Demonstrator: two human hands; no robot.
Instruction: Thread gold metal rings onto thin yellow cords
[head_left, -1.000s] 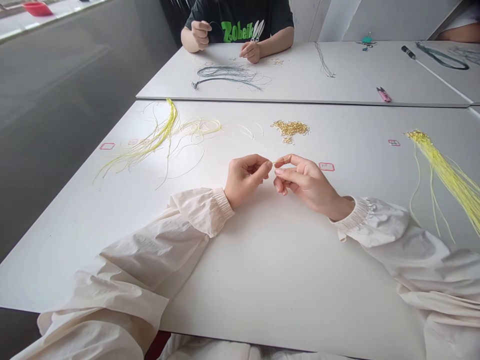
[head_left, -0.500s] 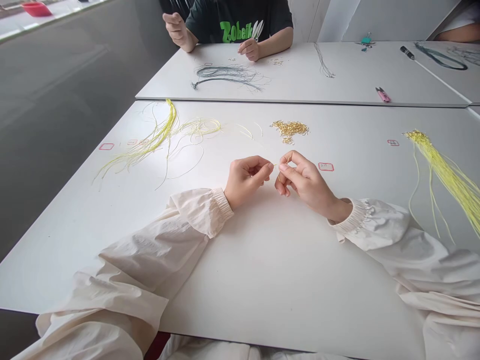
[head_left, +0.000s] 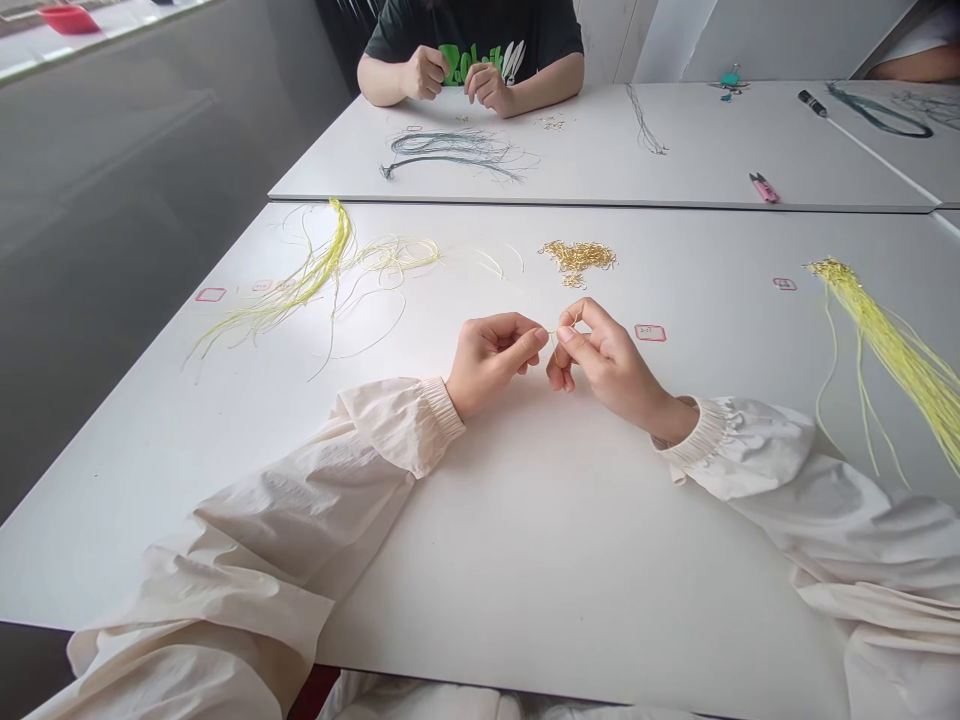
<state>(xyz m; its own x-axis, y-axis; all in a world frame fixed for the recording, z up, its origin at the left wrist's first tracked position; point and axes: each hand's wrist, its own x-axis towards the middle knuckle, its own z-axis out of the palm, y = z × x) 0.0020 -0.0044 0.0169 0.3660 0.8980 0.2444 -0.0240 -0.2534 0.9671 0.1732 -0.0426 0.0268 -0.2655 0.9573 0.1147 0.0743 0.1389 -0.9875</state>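
Note:
Near the middle of the white table (head_left: 525, 560), my left hand (head_left: 498, 362) pinches a thin yellow cord (head_left: 553, 338) between thumb and index finger. My right hand (head_left: 607, 362) is just to its right, closed on the same cord, its thumb and index finger pinched and a small loop of cord by the fingertips. The two hands are almost touching. Behind them lies a pile of small gold hooks (head_left: 579, 257). A bundle of yellow cords (head_left: 339, 240) is spread at the left, and another with gold ends (head_left: 892, 340) lies at the right.
Red-edged labels (head_left: 650, 332) are on the table. Beyond the table seam, a person (head_left: 480, 50) in a dark shirt sits behind dark cords (head_left: 450, 150). Pink snips (head_left: 764, 188), a black-capped tool (head_left: 812, 103) and a teal clip (head_left: 730, 77) lie farther right.
The person opposite has lowered one hand and brought it closer to the other. My hands have barely moved; the cord between them has shifted slightly.

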